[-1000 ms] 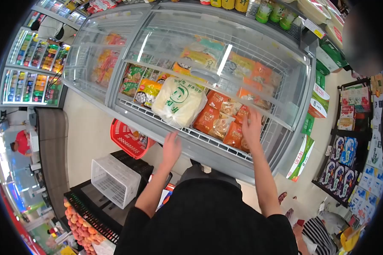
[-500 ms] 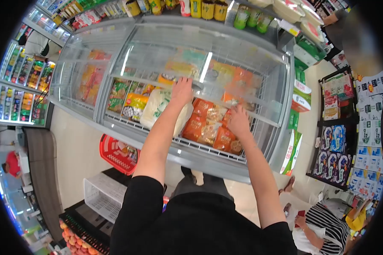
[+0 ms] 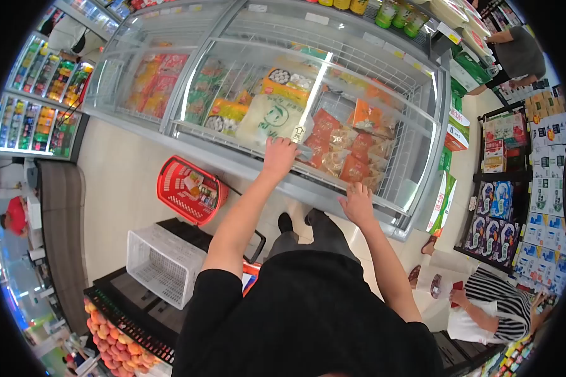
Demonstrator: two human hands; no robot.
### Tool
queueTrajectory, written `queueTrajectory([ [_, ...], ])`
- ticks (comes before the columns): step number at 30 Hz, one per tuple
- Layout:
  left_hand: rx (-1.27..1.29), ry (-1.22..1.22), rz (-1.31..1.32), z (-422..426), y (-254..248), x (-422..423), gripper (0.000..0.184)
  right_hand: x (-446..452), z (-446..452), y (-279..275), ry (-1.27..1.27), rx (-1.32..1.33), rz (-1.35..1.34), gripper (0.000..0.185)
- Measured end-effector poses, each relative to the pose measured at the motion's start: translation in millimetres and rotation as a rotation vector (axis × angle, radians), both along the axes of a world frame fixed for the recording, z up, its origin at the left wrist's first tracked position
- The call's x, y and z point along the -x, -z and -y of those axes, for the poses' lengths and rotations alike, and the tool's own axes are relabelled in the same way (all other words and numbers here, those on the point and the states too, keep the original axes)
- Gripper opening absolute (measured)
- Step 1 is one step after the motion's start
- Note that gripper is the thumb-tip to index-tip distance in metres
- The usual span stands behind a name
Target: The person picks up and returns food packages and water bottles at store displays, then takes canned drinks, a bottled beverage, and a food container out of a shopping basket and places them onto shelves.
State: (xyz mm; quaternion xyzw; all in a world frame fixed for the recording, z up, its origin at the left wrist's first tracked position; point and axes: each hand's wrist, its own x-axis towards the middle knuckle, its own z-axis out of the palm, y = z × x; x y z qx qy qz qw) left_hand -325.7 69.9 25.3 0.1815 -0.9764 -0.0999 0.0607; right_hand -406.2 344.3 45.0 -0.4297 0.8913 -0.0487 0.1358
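A sliding glass lid (image 3: 245, 70) covers the right part of a chest freezer, its front edge near my body. My left hand (image 3: 279, 158) is curled over that edge, just left of a small handle (image 3: 304, 152). My right hand (image 3: 358, 204) rests with fingers apart on the front edge farther right. Under the glass, a white plastic bag with green print (image 3: 271, 118) lies left of orange-and-clear food packets (image 3: 355, 154). Yellow packs (image 3: 227, 113) sit beside the bag.
A red shopping basket (image 3: 192, 190) with goods stands on the floor at left, near a white crate (image 3: 163, 264) and peaches (image 3: 113, 342). Cartons (image 3: 457, 130) line the freezer's right end. A person in a striped top (image 3: 493, 301) is at lower right; another (image 3: 519, 53) at upper right.
The glass lid has slid toward my body with both hands at its edge, and the bag and packets now lie beneath it. My view has shifted; more of the red basket shows.
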Motion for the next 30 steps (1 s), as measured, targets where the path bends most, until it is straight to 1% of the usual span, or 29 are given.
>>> queueTrajectory([
  [2, 0.014, 0.004, -0.021, -8.4, 4.0, -24.3, 0.023, -20.2, -6.5, 3.5, -0.016, -0.072, 0.012, 0.052],
  [5, -0.047, -0.03, 0.014, -20.8, 4.4, -49.8, 0.022, -40.7, -15.7, 4.8, -0.093, -0.121, -0.026, 0.053],
  [6, -0.044, -0.042, -0.067, -24.4, 6.1, -55.3, 0.022, -45.1, -16.3, 4.3, -0.079, -0.121, -0.029, 0.054],
  [7, -0.04, -0.031, -0.078, -24.6, 5.5, -56.6, 0.022, -50.9, -18.1, 1.9, -0.069, -0.117, -0.04, 0.054],
  [9, -0.132, -0.088, 0.104, -22.7, -0.9, -47.5, 0.024, -51.8, -20.9, -4.6, -0.005, -0.098, 0.016, 0.052],
  [10, -0.136, -0.082, 0.095, -23.8, -3.2, -47.3, 0.024, -48.8, -27.2, -5.7, -0.001, -0.102, 0.006, 0.052],
  [12, -0.265, -0.081, -0.064, -26.0, -0.3, -63.4, 0.03, -45.9, -48.0, -3.6, 0.19, 0.095, 0.177, 0.049],
  [13, -0.277, -0.081, -0.049, -31.5, 3.3, -78.7, 0.03, -50.7, -63.5, -7.9, 0.272, 0.172, 0.179, 0.048],
  [14, -0.267, -0.142, -0.254, -43.0, 6.8, -99.9, 0.029, -57.4, -83.5, -15.1, 0.355, 0.247, 0.178, 0.046],
  [15, -0.253, -0.199, -0.462, -52.6, 7.7, -120.3, 0.029, -64.6, -106.9, -16.2, 0.464, 0.289, 0.232, 0.044],
  [16, -0.382, -0.314, -0.34, -64.8, 23.4, -149.1, 0.029, -74.2, -135.7, -15.3, 0.579, 0.334, 0.281, 0.043],
  [17, -0.512, -0.429, -0.207, -80.5, 51.5, -185.1, 0.03, -88.1, -170.8, -2.9, 0.678, 0.297, 0.285, 0.04],
  [18, -0.753, -0.568, 0.034, -89.3, 77.6, -214.7, 0.026, -106.9, -212.9, 19.0, 0.776, 0.257, 0.287, 0.037],
  [19, -0.796, -0.563, 0.105, -102.8, 93.4, -244.8, 0.024, -128.4, -263.7, 45.3, 0.789, 0.133, 0.302, 0.037],
  [20, -0.789, -0.617, 0.178, -118.5, 102.2, -262.5, 0.027, -152.1, -284.6, 35.5, 0.897, -0.019, 0.451, 0.037],
  [21, -0.795, -0.603, 0.251, -132.4, 134.9, -286.1, 0.031, -188.4, -312.2, 40.0, 0.99, 0.092, 0.442, 0.034],
  [22, -0.798, -0.584, 0.321, -145.4, 171.3, -309.8, 0.036, -219.1, -334.7, 37.7, 1.148, 0.103, 0.567, 0.031],
  [23, -0.719, -0.6, 0.363, -157.2, 185.1, -323.3, 0.044, -245.0, -350.1, 26.2, 1.405, 0.042, 0.746, 0.027],
  [24, -0.639, -0.608, 0.397, -173.5, 213.4, -343.1, 0.052, -268.3, -358.4, 6.5, 1.428, -0.011, 0.806, 0.026],
  [25, -0.645, -0.565, 0.391, -186.1, 250.3, -360.5, 0.052, -287.6, -365.0, -11.6, 1.451, -0.054, 0.866, 0.026],
  [26, -1.06, -0.774, 0.305, -194.3, 301.6, -378.4, 0.068, -304.7, -352.4, -36.7, 1.523, -0.183, 0.907, 0.028],
  [27, -1.07, -0.728, 0.305, -176.1, 250.4, -369.5, 0.068, -313.3, -348.3, -58.4, 1.551, -0.362, 0.971, 0.03],
  [28, -0.987, -0.686, 0.652, -163.3, 202.9, -334.6, 0.068, -332.9, -375.9, -43.3, 1.587, -0.342, 0.958, 0.03],
  [30, -0.943, -0.695, 0.711, -148.1, 194.6, -333.7, 0.056, -367.2, -433.1, -3.2, 1.91, -0.034, 1.067, 0.037],
])
